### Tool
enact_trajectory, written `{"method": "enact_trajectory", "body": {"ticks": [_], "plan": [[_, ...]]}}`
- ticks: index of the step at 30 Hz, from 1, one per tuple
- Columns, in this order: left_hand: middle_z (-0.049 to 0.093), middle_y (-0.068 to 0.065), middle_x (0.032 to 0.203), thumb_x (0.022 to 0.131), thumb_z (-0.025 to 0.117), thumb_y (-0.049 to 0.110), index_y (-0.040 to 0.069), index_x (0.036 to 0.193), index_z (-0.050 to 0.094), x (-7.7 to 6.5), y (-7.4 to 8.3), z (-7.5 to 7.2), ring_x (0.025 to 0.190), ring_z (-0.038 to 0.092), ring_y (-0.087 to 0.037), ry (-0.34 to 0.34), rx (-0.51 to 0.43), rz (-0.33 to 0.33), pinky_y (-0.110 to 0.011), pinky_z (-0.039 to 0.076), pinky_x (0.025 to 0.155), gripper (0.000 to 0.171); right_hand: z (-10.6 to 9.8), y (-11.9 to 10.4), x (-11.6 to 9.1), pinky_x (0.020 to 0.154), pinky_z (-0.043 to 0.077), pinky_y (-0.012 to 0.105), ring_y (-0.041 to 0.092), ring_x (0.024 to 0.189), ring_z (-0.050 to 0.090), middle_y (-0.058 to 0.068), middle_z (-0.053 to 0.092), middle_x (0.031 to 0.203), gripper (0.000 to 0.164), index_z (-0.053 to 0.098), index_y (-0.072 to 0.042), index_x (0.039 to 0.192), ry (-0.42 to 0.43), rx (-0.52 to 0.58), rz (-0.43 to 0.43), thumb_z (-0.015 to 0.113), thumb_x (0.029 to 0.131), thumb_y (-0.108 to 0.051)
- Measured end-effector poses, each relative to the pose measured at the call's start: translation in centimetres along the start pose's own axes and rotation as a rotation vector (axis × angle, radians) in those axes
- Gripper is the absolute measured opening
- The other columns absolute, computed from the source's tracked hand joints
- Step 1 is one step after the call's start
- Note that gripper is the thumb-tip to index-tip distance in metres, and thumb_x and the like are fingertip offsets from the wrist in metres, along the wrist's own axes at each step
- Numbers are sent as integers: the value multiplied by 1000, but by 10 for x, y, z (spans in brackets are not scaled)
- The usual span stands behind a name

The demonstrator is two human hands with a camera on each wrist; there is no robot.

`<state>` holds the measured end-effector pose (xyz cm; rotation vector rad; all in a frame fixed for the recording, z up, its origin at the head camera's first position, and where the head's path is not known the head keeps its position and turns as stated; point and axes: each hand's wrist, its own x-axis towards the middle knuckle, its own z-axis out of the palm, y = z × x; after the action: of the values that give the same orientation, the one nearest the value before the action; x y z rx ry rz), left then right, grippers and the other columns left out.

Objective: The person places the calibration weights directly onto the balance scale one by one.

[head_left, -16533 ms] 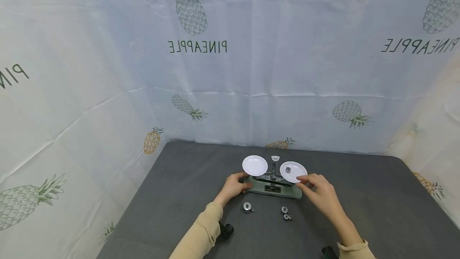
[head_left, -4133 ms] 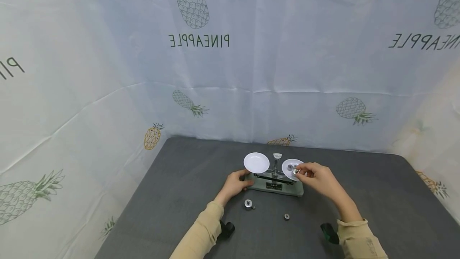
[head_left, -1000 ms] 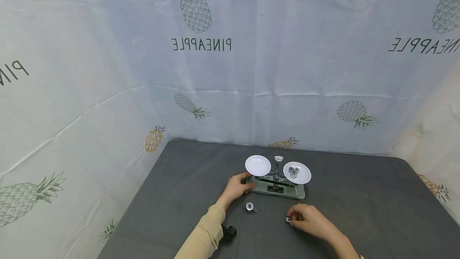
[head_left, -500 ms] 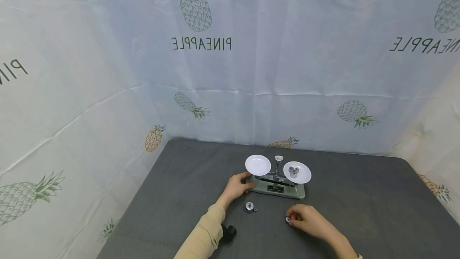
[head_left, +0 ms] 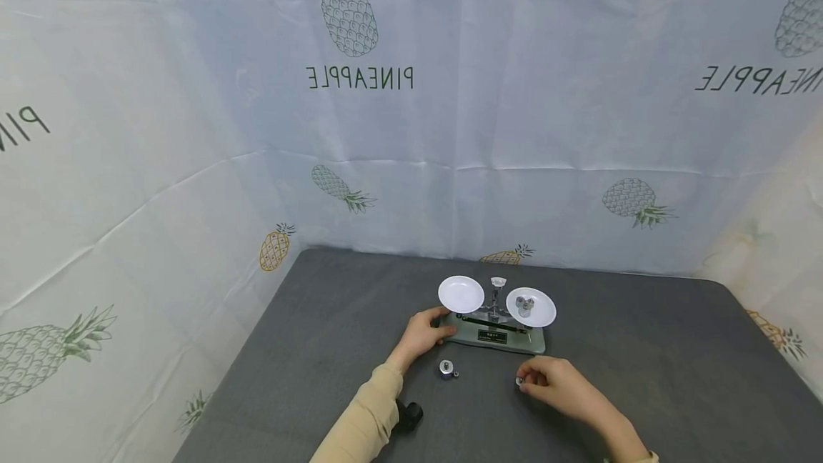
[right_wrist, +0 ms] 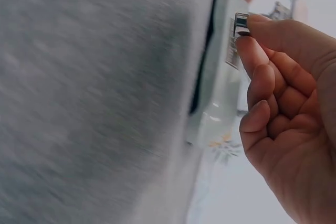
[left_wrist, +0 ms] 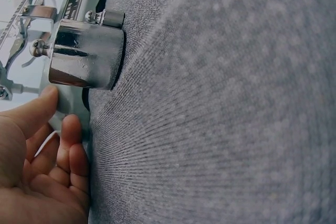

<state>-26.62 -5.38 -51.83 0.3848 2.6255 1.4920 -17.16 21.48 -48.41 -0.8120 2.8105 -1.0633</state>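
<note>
My left hand (head_left: pixel 421 334) grips the left end of a green-based balance scale (head_left: pixel 466 336), thumb in front and fingers reaching behind. Between thumb and fingertips, my right hand (head_left: pixel 561 383) pinches a small metal weight (right_wrist: pixel 241 23), held just over the table in front of the scale. The scale's left pan (head_left: pixel 461 294) is bare. Several metal weights (head_left: pixel 524 305) stand grouped on its right pan (head_left: pixel 545 311). In front of the base, a large knobbed cylindrical weight (left_wrist: pixel 86 56) stands with a tiny weight (left_wrist: pixel 113 18) beside it.
The dark grey tabletop (head_left: pixel 347 327) runs back to a pineapple-print curtain (head_left: pixel 540 127). A black device (head_left: pixel 410 416) sits at my left sleeve (head_left: pixel 363 413).
Weights have been added to the right pan, and fewer stand on the table. Over the last half second my right hand has lifted a small weight toward the scale. The left hand stays put.
</note>
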Motion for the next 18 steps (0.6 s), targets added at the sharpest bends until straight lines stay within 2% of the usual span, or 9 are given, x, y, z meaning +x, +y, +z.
{"method": "enact_trajectory", "body": {"ticks": [9, 13, 18], "plan": [[67, -15, 101, 82, 71, 21, 3, 120, 61, 0, -1, 1, 54, 54, -6, 7, 6, 9, -21, 44, 52, 43, -27, -12, 3, 55, 42, 19, -9, 66, 47, -12, 61, 75, 7, 67, -12, 89, 80, -33, 10, 68, 83, -15], [67, -14, 99, 82, 71, 21, 3, 120, 61, 0, -1, 0, 54, 53, -5, 5, 5, 5, -20, 44, 52, 44, -39, -18, 6, 55, 42, 19, -9, 66, 47, -12, 60, 77, 7, 67, -13, 91, 121, -54, 49, 67, 84, -15], [67, -12, 93, 82, 70, 21, 4, 121, 61, 0, -1, 0, 53, 53, -5, 1, 2, -10, -20, 43, 52, 44, -50, -20, 12, 53, 41, 19, -8, 64, 44, -12, 58, 74, 10, 68, -12, 91, 227, -103, 53, 69, 82, -10]]}}
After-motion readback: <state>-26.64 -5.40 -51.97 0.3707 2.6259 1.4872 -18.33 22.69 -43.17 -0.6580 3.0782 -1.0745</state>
